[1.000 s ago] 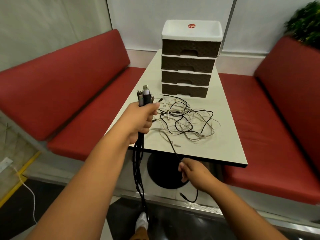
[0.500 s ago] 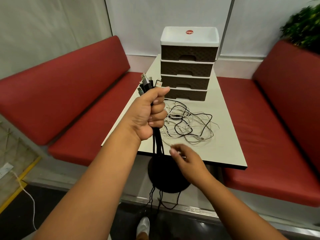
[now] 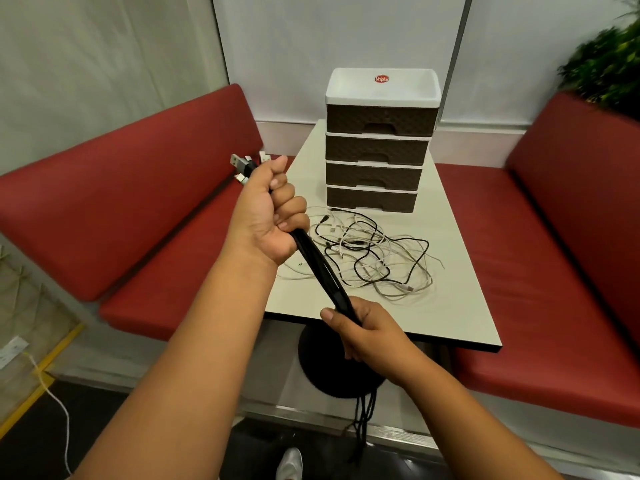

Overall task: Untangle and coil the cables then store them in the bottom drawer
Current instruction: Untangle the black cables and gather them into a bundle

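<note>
Item: bundle of black cables [image 3: 322, 268], being held taut between both hands, slanting from upper left to lower right above the near edge of the table [image 3: 460, 306]; left hand [image 3: 268, 216] is gripping the bundle in a clenched fist, thumb up, with the USB plug ends [image 3: 242, 165] sticking out above and to the left of the fist; right hand [image 3: 367, 332] is gripping the same bundle lower down, fingers curled round it, thumb lying along the top; below the right hand the loose lengths are hanging down past the round black table base [image 3: 311, 368] toward the floor.

Item: tangled pile of cables [image 3: 374, 258], black and white strands mixed, lying on the table just to the right of the left hand and beyond the right hand; not being touched by either hand.

Item: drawer unit [image 3: 379, 143], four brown drawers under a white top with a red sticker, standing on the table beyond the pile; all drawers are sitting closed; bottom drawer [image 3: 371, 199] is resting just behind the far edge of the pile.

Item: red benches [image 3: 114, 209], flanking the table on both sides of the hands; green plant [image 3: 609, 64] showing at upper right; a white shoe [image 3: 289, 464] showing below, between the forearms.
</note>
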